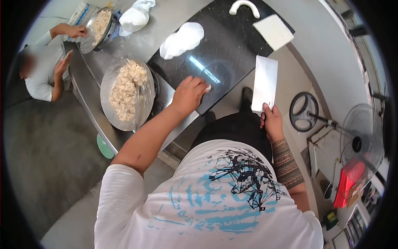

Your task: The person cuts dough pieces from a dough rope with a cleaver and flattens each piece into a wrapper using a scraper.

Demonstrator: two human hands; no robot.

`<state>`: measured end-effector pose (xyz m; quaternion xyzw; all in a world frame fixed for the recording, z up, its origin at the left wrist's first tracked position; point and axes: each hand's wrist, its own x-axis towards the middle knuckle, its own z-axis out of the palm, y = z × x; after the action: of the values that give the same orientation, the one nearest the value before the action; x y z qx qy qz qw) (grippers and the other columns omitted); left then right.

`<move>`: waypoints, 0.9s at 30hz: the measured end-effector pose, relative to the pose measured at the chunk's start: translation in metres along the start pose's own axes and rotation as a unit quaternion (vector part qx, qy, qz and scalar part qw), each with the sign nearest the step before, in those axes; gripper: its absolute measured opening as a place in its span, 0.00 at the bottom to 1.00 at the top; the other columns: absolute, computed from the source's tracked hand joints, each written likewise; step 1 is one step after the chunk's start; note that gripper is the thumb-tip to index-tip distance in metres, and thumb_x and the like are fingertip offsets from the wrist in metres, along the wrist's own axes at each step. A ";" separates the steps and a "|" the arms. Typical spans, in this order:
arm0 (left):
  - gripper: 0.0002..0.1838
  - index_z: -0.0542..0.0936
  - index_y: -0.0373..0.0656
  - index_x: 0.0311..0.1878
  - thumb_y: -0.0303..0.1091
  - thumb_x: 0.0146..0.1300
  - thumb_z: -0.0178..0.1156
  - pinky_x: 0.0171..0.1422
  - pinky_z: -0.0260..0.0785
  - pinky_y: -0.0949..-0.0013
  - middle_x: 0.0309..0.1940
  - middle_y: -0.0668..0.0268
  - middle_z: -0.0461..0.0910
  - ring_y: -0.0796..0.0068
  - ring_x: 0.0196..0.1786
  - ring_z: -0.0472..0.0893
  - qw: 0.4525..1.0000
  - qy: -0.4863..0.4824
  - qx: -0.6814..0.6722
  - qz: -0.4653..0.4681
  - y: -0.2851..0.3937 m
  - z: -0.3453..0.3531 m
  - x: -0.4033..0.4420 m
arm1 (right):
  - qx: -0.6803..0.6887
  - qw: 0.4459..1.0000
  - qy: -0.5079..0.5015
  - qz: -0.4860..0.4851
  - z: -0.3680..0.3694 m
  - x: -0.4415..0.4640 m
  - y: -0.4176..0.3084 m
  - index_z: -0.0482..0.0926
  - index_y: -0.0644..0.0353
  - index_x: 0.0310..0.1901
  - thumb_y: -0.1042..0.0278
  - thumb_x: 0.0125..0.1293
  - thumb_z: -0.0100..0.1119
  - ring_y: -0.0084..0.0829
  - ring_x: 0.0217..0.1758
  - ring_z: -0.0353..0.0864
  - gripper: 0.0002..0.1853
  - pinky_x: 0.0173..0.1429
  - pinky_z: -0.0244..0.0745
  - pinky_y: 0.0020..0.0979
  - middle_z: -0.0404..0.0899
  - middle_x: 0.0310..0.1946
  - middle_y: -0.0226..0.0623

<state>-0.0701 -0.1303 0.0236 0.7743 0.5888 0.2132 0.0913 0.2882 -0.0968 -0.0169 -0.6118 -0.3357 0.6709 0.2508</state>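
Observation:
My left hand [190, 94] rests at the near edge of a black stone worktop [228, 62], its fingers curled and closed on a small white dough piece [208, 88] that shows at the fingertips. My right hand [271, 120] grips a cleaver [265, 81] with a broad, shiny rectangular blade, held out past the worktop's right edge. The handle is hidden in my fist. Left of my left arm stands a wide bowl [103, 95] lined with clear plastic, heaped with pale, lumpy filling [127, 89].
On the worktop lie a white bundle [182, 40], a curved white dough rope [244, 7] and a cream square slab [273, 32]. A white plastic bag [137, 17] sits farther back. A co-worker [47, 70] reaches toward another bowl of filling [100, 27]. A fan [358, 143] stands right.

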 end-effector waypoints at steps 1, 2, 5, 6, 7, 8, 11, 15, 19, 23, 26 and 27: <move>0.11 0.89 0.46 0.49 0.31 0.63 0.73 0.62 0.75 0.55 0.47 0.63 0.85 0.57 0.55 0.83 1.000 -0.027 0.006 -0.003 -0.002 0.001 -0.001 | -0.006 1.000 0.008 0.002 0.004 -0.016 0.010 0.74 0.58 0.48 0.53 0.82 0.61 0.20 0.18 0.70 0.15 0.20 0.68 0.27 0.72 0.25 0.26; 0.13 0.89 0.46 0.51 0.36 0.64 0.73 0.68 0.71 0.50 0.52 0.60 0.84 0.54 0.61 0.80 0.998 -0.049 0.025 0.012 -0.004 0.000 -0.002 | -0.013 1.000 0.015 0.001 0.005 -0.031 0.017 0.74 0.58 0.48 0.53 0.82 0.62 0.20 0.18 0.70 0.15 0.20 0.68 0.27 0.72 0.25 0.26; 0.26 0.87 0.48 0.61 0.53 0.66 0.70 0.82 0.55 0.37 0.70 0.51 0.75 0.43 0.76 0.69 0.994 -0.053 0.081 0.055 0.007 -0.023 0.029 | -0.035 0.999 0.035 -0.006 -0.003 -0.069 0.023 0.74 0.58 0.48 0.54 0.81 0.64 0.20 0.18 0.70 0.16 0.21 0.67 0.27 0.72 0.25 0.26; 0.32 0.84 0.50 0.67 0.59 0.67 0.68 0.85 0.48 0.33 0.77 0.48 0.69 0.39 0.81 0.64 0.993 -0.026 0.095 0.062 0.017 -0.022 0.042 | -0.041 0.998 0.040 -0.007 -0.006 -0.080 0.025 0.74 0.59 0.48 0.54 0.81 0.64 0.20 0.18 0.70 0.16 0.21 0.67 0.27 0.73 0.25 0.26; 0.38 0.82 0.51 0.73 0.66 0.68 0.65 0.88 0.41 0.30 0.83 0.45 0.63 0.35 0.85 0.58 0.992 0.001 0.108 0.067 0.025 -0.016 0.052 | -0.055 0.997 0.055 -0.007 -0.011 -0.088 0.025 0.74 0.60 0.48 0.55 0.80 0.65 0.20 0.17 0.70 0.16 0.21 0.67 0.26 0.73 0.25 0.26; 0.41 0.76 0.54 0.78 0.69 0.69 0.62 0.89 0.39 0.30 0.85 0.45 0.58 0.33 0.87 0.54 0.993 -0.016 0.098 0.063 0.025 0.000 0.057 | -0.057 0.996 0.063 -0.006 -0.016 -0.094 0.026 0.75 0.60 0.48 0.55 0.80 0.65 0.20 0.17 0.70 0.16 0.21 0.66 0.26 0.72 0.24 0.26; 0.51 0.56 0.62 0.90 0.77 0.71 0.53 0.90 0.35 0.31 0.89 0.42 0.47 0.31 0.89 0.48 0.991 -0.074 0.101 0.051 0.024 0.045 0.059 | -0.061 0.994 0.087 0.000 -0.036 -0.106 0.026 0.75 0.61 0.48 0.56 0.80 0.65 0.20 0.16 0.69 0.16 0.20 0.66 0.26 0.72 0.23 0.26; 0.52 0.56 0.63 0.90 0.77 0.70 0.54 0.91 0.34 0.34 0.89 0.42 0.46 0.33 0.90 0.47 0.982 -0.122 0.052 0.132 0.026 0.052 0.070 | -0.047 0.995 0.088 0.005 -0.060 -0.111 0.012 0.76 0.61 0.48 0.58 0.79 0.67 0.20 0.14 0.68 0.14 0.19 0.65 0.26 0.72 0.21 0.25; 0.51 0.54 0.61 0.90 0.73 0.72 0.57 0.92 0.34 0.35 0.89 0.42 0.46 0.34 0.90 0.46 0.975 -0.148 0.001 0.167 0.037 0.050 0.083 | -0.186 0.982 0.034 -0.024 -0.055 -0.081 -0.030 0.78 0.64 0.51 0.57 0.74 0.73 0.19 0.15 0.71 0.19 0.19 0.66 0.26 0.75 0.21 0.25; 0.52 0.54 0.55 0.90 0.65 0.72 0.64 0.91 0.36 0.34 0.89 0.40 0.46 0.31 0.89 0.46 0.958 0.064 -0.276 -0.033 0.010 0.062 0.089 | -0.315 0.942 -0.101 -0.054 -0.015 -0.032 -0.082 0.80 0.69 0.60 0.60 0.69 0.77 0.27 0.35 0.85 0.26 0.42 0.79 0.32 0.87 0.38 0.37; 0.53 0.53 0.52 0.90 0.60 0.70 0.68 0.90 0.39 0.32 0.88 0.38 0.48 0.29 0.89 0.47 0.987 0.112 -0.079 -0.088 -0.016 0.021 0.101 | -0.366 0.892 -0.220 -0.149 0.024 0.008 -0.089 0.81 0.70 0.61 0.60 0.65 0.79 0.42 0.50 0.91 0.29 0.57 0.83 0.39 0.91 0.47 0.51; 0.51 0.56 0.55 0.90 0.63 0.70 0.65 0.90 0.40 0.32 0.88 0.40 0.49 0.30 0.89 0.49 0.998 0.058 0.028 -0.025 -0.016 0.012 0.103 | -0.376 0.875 -0.257 -0.164 0.041 0.021 -0.088 0.81 0.70 0.61 0.59 0.65 0.79 0.45 0.51 0.91 0.29 0.58 0.82 0.40 0.90 0.47 0.52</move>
<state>-0.0569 -0.0263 0.0293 0.7475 0.6184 0.2393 0.0408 0.2381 -0.0300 0.0375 -0.4024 -0.7109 0.5767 0.0130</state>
